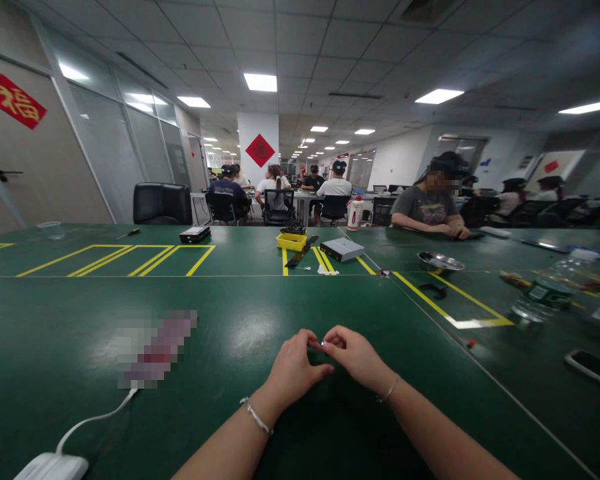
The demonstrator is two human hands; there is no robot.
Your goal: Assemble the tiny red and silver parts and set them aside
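Observation:
Over the green tabletop (220,427), my two hands meet near the middle of the head view. My left hand (296,363) has its thumb held apart from its bent fingers, whose tips reach the right hand's fingertips. Thumb and index finger of my right hand (356,357) come together in a pinch. A tiny bright spot shows at those fingertips, too small to name. Each wrist wears a thin bracelet.
To the left lies a blurred phone-like item (160,353) with a white cable (95,419). Farther off are a yellow bin (291,241), a grey box (342,249) and a metal bowl (440,261). A water bottle (553,290) and a phone (594,369) are on the right. A person sits across the table.

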